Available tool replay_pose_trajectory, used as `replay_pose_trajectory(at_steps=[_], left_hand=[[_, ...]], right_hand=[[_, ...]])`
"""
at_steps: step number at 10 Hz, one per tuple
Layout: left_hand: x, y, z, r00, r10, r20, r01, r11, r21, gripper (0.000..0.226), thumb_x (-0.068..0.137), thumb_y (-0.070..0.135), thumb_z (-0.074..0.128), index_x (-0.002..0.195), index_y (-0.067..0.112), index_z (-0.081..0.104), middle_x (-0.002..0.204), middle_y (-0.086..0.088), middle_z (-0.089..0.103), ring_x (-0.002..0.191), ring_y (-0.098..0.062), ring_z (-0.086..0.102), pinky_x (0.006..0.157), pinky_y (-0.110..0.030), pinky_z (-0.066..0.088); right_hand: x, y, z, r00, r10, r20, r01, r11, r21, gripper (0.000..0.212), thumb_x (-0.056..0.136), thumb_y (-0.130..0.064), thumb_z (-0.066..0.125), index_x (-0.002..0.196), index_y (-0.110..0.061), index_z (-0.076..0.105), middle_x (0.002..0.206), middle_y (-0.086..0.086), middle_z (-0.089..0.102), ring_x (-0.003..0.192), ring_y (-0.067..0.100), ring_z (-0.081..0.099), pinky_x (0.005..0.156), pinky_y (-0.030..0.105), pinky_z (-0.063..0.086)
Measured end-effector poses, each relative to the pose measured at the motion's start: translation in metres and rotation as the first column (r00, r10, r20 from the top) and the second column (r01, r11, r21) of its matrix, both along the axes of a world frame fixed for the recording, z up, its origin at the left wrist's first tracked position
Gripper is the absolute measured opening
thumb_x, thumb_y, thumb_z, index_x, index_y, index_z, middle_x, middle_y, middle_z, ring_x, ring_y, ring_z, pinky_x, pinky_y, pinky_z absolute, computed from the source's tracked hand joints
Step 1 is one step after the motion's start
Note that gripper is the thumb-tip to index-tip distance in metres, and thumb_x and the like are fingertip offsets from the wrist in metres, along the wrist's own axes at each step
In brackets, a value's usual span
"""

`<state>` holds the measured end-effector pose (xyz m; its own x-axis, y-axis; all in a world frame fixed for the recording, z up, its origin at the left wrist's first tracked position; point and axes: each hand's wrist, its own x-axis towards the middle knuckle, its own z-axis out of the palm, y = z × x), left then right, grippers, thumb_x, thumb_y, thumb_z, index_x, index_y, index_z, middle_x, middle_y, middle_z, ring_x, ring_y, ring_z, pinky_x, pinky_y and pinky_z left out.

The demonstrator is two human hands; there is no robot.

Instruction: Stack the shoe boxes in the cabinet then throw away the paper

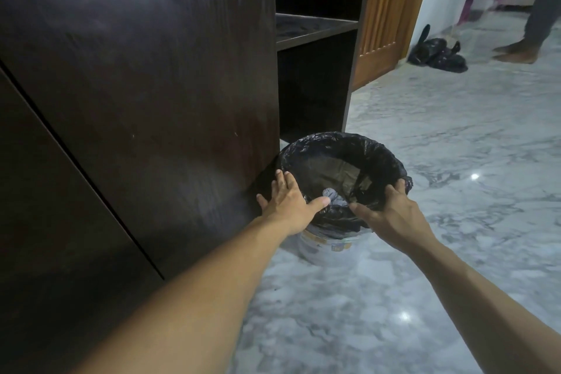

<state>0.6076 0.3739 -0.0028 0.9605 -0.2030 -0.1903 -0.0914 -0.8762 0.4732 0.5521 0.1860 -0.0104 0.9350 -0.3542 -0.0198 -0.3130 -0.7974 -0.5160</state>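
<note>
Head: both hands (288,200) on bin liner (379,149)

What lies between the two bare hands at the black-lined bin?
In the head view, the left hand and right hand flank the near rim of the black plastic bin liner; crumpled whitish paper shows inside, just behind it.
</note>
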Motion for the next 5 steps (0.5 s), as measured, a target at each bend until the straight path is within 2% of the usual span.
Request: replay_pose_trajectory(at_steps=[2,3,4,5], left_hand=[[0.013,-0.013,0.002,1.000,0.021,-0.001,-0.021,1.000,-0.002,0.106,0.086,0.072,0.041,0.154,0.008,-0.009,0.161,-0.008,-0.019,0.150,-0.026,-0.005,0.118,-0.057,-0.001],[0.019,-0.014,0.003,0.999,0.003,-0.040,-0.002,1.000,0.013,0.106,0.087,0.071,0.042,0.153,0.010,-0.014,0.160,-0.006,-0.024,0.150,-0.026,-0.006,0.118,-0.058,0.001],[0.014,-0.006,0.007,0.994,-0.037,-0.100,0.036,0.999,-0.009,0.109,0.085,0.071,0.047,0.151,0.018,-0.022,0.155,-0.003,-0.036,0.149,-0.028,-0.012,0.116,-0.059,0.000],[-0.008,0.012,0.001,0.998,-0.061,-0.029,0.062,0.998,0.017,0.116,0.081,0.070,0.054,0.148,0.024,-0.028,0.148,-0.003,-0.046,0.149,-0.029,-0.013,0.116,-0.059,0.000]], right_hand=[[0.018,-0.010,0.007,1.000,-0.007,-0.028,0.007,1.000,0.021,0.071,0.079,-0.060,0.066,0.122,-0.006,0.051,0.159,0.017,0.019,0.122,0.042,0.051,0.096,0.046,0.046],[0.024,-0.012,0.009,0.998,-0.011,-0.057,0.013,1.000,0.020,0.079,0.084,-0.055,0.066,0.136,-0.001,0.041,0.163,0.015,0.008,0.131,0.041,0.044,0.101,0.044,0.043],[0.026,-0.013,0.010,0.999,-0.007,-0.036,0.008,0.999,0.036,0.075,0.083,-0.056,0.064,0.135,-0.006,0.044,0.164,0.013,0.008,0.131,0.040,0.044,0.102,0.044,0.042],[0.017,-0.013,0.010,1.000,0.006,-0.022,-0.005,1.000,0.017,0.086,0.085,-0.059,0.060,0.148,-0.008,0.030,0.164,0.012,0.007,0.142,0.035,0.032,0.110,0.045,0.035]])
